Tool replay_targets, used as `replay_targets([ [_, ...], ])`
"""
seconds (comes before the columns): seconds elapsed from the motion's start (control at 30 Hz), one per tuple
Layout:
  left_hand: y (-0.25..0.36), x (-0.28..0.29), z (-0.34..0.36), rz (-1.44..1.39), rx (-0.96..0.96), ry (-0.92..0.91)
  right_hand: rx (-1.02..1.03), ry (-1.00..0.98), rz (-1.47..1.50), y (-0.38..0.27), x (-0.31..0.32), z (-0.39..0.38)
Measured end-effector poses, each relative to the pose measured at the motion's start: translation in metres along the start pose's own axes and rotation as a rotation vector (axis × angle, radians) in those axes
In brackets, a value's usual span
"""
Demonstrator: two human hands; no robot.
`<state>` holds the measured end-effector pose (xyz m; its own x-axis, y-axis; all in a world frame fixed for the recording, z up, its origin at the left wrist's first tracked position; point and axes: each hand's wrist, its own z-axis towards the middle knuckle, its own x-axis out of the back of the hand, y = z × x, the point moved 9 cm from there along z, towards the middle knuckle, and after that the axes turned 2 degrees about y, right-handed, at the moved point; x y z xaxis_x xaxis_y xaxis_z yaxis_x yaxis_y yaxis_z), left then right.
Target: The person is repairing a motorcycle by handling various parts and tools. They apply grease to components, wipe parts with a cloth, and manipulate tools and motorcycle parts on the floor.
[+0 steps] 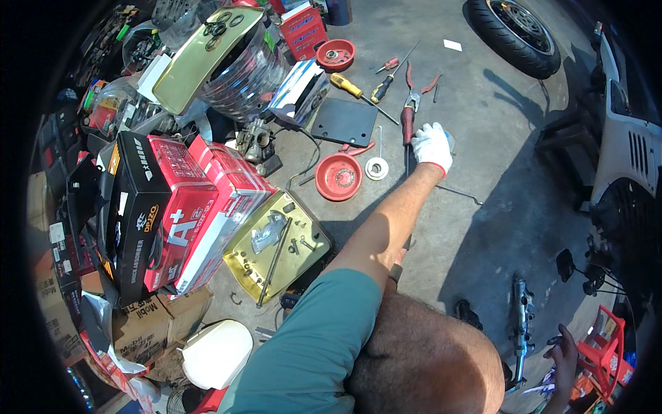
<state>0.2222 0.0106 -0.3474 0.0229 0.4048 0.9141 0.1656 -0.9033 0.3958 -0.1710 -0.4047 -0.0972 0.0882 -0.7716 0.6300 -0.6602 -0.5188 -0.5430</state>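
My left hand (432, 147), in a white glove, reaches out over the concrete floor with its fingers curled downward. A bit of blue shows at its right edge; what the fingers hold is hidden. Close to its left lies a red-handled tool (408, 124) with a dark shaft, and beyond it pliers with red handles (414, 101). A thin bent rod (462, 194) sticks out past the wrist. Left of the hand are a pale ring (376, 168) and a red round dish (338, 176) with a chain-like ring in it. My right hand is out of the picture.
Screwdrivers (347, 85) and a dark plate (344, 123) lie farther off. A yellow tray (241, 257) of bolts and red boxes (181, 207) stand left. At right are a tyre (517, 34), a fork leg (520, 321) and someone else's bare hand (564, 352) holding something small.
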Motion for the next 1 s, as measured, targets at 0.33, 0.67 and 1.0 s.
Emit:
replay_targets([
  [0.33, -0.020, 0.003, -0.008, -0.555, 0.105, -0.083, 0.043, -0.020, 0.025, 0.016, 0.005, 0.003],
  [0.67, -0.186, 0.099, 0.047, -0.594, 0.250, 0.222, 0.027, -0.015, 0.080, 0.010, -0.002, 0.000],
  [1.0, -0.295, 0.100, 0.073, -0.286, 0.249, 0.239, 0.015, -0.037, 0.040, -0.004, -0.007, 0.009],
])
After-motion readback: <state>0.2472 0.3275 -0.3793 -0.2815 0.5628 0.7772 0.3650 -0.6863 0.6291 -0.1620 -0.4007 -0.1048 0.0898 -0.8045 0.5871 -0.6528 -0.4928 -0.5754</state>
